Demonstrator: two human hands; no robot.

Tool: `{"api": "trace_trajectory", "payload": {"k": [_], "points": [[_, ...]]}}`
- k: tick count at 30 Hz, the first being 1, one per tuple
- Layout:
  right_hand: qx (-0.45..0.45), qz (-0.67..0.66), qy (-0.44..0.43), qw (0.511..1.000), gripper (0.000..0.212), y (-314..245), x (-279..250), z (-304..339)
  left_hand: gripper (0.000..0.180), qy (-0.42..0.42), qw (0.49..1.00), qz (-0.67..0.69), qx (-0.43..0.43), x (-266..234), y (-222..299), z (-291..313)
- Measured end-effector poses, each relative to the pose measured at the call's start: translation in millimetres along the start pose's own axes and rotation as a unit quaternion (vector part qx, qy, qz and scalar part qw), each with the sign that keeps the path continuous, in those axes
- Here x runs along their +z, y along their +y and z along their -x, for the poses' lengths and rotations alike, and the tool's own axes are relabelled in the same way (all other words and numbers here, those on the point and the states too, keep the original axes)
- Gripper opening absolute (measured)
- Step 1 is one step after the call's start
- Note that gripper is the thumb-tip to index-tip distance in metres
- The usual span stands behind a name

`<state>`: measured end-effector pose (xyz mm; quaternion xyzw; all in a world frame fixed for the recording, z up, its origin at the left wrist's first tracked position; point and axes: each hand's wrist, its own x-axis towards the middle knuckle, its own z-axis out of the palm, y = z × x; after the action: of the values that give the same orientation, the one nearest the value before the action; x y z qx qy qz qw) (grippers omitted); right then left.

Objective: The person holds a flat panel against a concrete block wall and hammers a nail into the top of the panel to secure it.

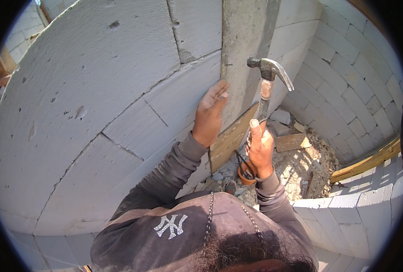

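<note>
My right hand (260, 147) grips the handle of a claw hammer (268, 77), thumb laid up along the shaft. The steel head is raised, its face turned toward a grey concrete column (247, 41). My left hand (209, 113) lies flat, fingers together, on the white block wall (97, 99) right at the column's left edge, level with the hammer's shaft. A wooden board (231, 138) leans against the column's foot below both hands. Whether a nail sits under my left fingertips cannot be made out.
White block walls (346, 68) curve around on the right and a low block course (346, 213) runs in front. Rubble, block chunks and a flat wood piece (292, 142) cover the floor. A timber plank (369, 161) lies at right. An orange loop (245, 174) hangs at my right wrist.
</note>
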<state>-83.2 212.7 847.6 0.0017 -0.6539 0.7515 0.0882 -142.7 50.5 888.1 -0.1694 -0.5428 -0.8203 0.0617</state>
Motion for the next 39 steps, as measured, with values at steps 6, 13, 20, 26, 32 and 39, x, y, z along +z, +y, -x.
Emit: {"api": "trace_trajectory", "payload": {"k": [6,13,20,26,32,39], "points": [[-0.046,0.106,-0.009,0.993,0.045,11,2,-10,0.054,0.001,1.000,0.015,0.009,-1,-3,-3],[-0.108,0.116,0.049,0.986,0.050,29,-1,-7,0.056,-0.023,1.000,0.007,0.016,0,-6,1],[-0.020,0.051,0.034,0.998,0.056,14,15,7,0.054,-0.011,1.000,0.012,-0.005,-9,-4,5],[0.005,0.170,-0.017,0.985,0.057,19,23,4,0.054,-0.015,1.000,-0.010,-0.013,-17,-1,5],[-0.058,0.229,-0.002,0.972,0.041,21,17,-5,0.052,-0.021,0.999,-0.033,-0.017,-10,-2,1],[-0.041,0.191,-0.063,0.979,0.050,42,-5,14,0.050,-0.047,0.995,-0.090,-0.007,-22,-12,2]]}}
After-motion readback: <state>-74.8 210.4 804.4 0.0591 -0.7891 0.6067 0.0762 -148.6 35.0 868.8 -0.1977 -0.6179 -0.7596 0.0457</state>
